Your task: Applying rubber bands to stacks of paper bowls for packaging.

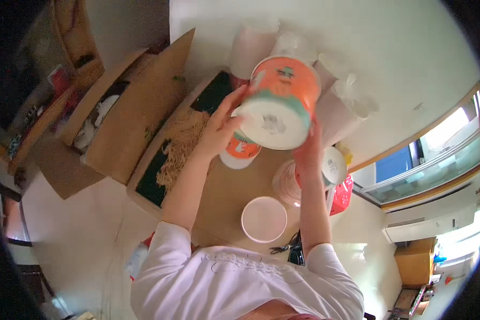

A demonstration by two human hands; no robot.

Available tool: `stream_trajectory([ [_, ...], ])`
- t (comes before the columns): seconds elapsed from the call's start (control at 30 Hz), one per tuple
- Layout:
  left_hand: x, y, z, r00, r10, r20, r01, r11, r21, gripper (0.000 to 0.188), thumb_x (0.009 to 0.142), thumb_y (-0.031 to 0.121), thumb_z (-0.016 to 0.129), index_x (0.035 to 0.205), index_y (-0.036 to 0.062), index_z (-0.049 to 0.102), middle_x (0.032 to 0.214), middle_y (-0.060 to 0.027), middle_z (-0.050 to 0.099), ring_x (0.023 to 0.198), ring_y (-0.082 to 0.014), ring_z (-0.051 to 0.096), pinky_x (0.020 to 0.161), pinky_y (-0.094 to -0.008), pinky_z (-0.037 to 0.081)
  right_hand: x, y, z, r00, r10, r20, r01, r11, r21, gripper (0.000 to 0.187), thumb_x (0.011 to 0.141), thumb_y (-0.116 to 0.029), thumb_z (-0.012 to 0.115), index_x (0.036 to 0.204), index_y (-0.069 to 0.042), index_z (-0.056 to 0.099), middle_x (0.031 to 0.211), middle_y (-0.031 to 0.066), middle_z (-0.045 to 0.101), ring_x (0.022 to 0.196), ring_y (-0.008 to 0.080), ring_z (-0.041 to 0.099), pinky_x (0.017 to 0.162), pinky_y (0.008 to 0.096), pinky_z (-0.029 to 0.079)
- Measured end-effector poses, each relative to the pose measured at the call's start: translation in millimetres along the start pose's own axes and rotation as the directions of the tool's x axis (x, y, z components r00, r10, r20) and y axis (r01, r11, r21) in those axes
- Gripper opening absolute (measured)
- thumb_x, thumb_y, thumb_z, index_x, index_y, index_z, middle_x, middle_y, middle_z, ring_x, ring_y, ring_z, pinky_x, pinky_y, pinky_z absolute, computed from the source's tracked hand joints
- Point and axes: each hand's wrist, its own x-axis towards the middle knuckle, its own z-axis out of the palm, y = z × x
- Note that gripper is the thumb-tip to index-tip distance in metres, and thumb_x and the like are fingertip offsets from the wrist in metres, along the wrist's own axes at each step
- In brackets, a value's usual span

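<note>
Both my hands hold up a large round paper tub [289, 85], orange with a green band. It is tilted so its white base faces me. My left hand [221, 127] grips its left side, with the fingers partly behind it. On the lower right side rests my right hand [308, 152], its fingers mostly hidden. Below the tub, partly covered by it, is a smaller orange and white paper cup [240, 152]. An open white paper tub [264, 220] stands nearest my body. A stack of pale cups [287, 183] is beside my right forearm.
Tall wrapped stacks of cups [253, 50] stand against the wall. Another white-based tub [333, 166] and a red plastic basket [342, 196] are at the right. At the left are a dark green bed of brown shredded filling [184, 144] and a cardboard box [138, 117]. Black cable [289, 246] lies near me.
</note>
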Motion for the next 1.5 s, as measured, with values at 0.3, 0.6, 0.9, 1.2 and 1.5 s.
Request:
stream_trajectory([
  [0.3, -150.6, -0.1, -50.1, 0.876, -0.481, -0.047, 0.476, 0.875, -0.084, 0.078, 0.084, 0.044, 0.058, 0.144, 0.0132, 0.02, 0.136, -0.0112, 0.041, 0.12, -0.0255, 0.045, 0.102, -0.0387, 0.033, -107.0, 14.6, -7.9, 0.917, 0.003, 0.399, 0.225, 0.821, -0.524, 0.1, 0.068, -0.004, 0.074, 0.144, -0.02, 0.011, 0.138, 0.0162, 0.033, 0.122, 0.0289, 0.041, 0.097, 0.0403, 0.041],
  [0.6, -248.7, -40.2, -32.5, 0.609, -0.675, -0.416, 0.711, 0.698, -0.092, 0.062, 0.083, 0.017, 0.06, 0.137, 0.0108, 0.032, 0.134, -0.0086, 0.042, 0.123, -0.0218, 0.04, 0.101, -0.0344, 0.032, -186.8, 80.5, -5.5, 0.818, 0.126, 0.561, 0.445, 0.478, -0.757, 0.057, 0.067, -0.006, 0.077, 0.118, -0.016, 0.053, 0.137, 0.0209, 0.035, 0.114, 0.0356, 0.049, 0.091, 0.0416, 0.045],
  [0.9, -269.8, -50.7, -65.4, 0.666, -0.385, -0.639, 0.738, 0.465, 0.489, 0.062, 0.074, -0.01, 0.042, 0.133, 0.0074, 0.037, 0.129, -0.0193, 0.045, 0.119, -0.0318, 0.045, 0.097, -0.0356, 0.039, -244.7, 74.3, -25.9, 0.838, 0.419, 0.349, 0.296, 0.19, -0.936, 0.072, 0.073, -0.016, 0.069, 0.136, -0.01, 0.034, 0.131, 0.0174, 0.043, 0.114, 0.0311, 0.05, 0.103, 0.0489, 0.03],
  [1.2, -263.5, -121.7, -66.6, 0.704, -0.381, -0.599, 0.658, 0.668, 0.347, 0.038, 0.092, 0.03, 0.053, 0.122, 0.0068, 0.052, 0.114, -0.0147, 0.057, 0.107, -0.0249, 0.054, 0.091, -0.0343, 0.042, -249.2, 104.6, -78.3, 0.865, 0.435, 0.25, 0.261, 0.036, -0.965, 0.044, 0.077, -0.005, 0.059, 0.12, -0.01, 0.051, 0.095, 0.0087, 0.063, 0.093, 0.022, 0.06, 0.103, 0.0522, 0.027],
  [1.5, -186.1, -146.8, -187.7, 0.863, -0.209, -0.459, 0.474, 0.024, 0.88, 0.012, 0.083, 0.013, 0.056, 0.08, 0.0034, 0.063, 0.08, -0.0143, 0.062, 0.077, -0.0298, 0.06, 0.07, -0.0378, 0.047, -237.6, 71.1, -50.2, 0.938, 0.285, 0.196, 0.148, 0.181, -0.972, 0.033, 0.08, -0.011, 0.06, 0.113, -0.009, 0.057, 0.102, 0.0091, 0.062, 0.101, 0.0271, 0.056, 0.102, 0.0489, 0.029],
])
